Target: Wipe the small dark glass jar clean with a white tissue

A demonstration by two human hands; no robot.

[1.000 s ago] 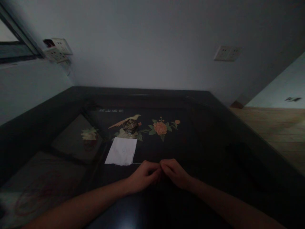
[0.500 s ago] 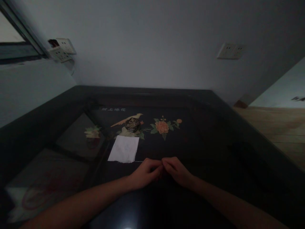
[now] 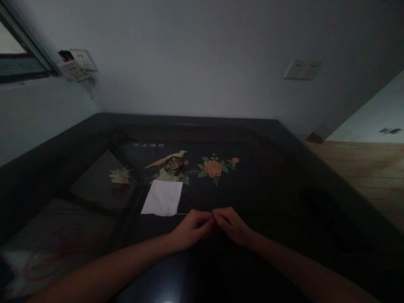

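Observation:
My left hand (image 3: 192,229) and my right hand (image 3: 233,227) rest at the near part of the dark glossy table (image 3: 259,198), meeting at the knuckles and fingertips. Both have curled, closed fingers, and no object shows in either. A creased white sheet of paper (image 3: 162,198) lies flat just beyond and left of my left hand, with faint marks on it. Behind the paper sits a dark, round, shiny bundle (image 3: 174,166), whose kind I cannot make out. It covers part of the bird picture (image 3: 181,153) on the tabletop.
A flower picture (image 3: 213,168) decorates the tabletop right of the bundle. Pale walls stand behind and left of the table, with wall sockets (image 3: 303,69) at the right and a plug adapter (image 3: 75,70) at the left. Wooden floor (image 3: 356,164) shows at the right.
The whole view has shifted slightly, so things sit a little further left. My hands stay together, and the paper and bundle keep their places on the table.

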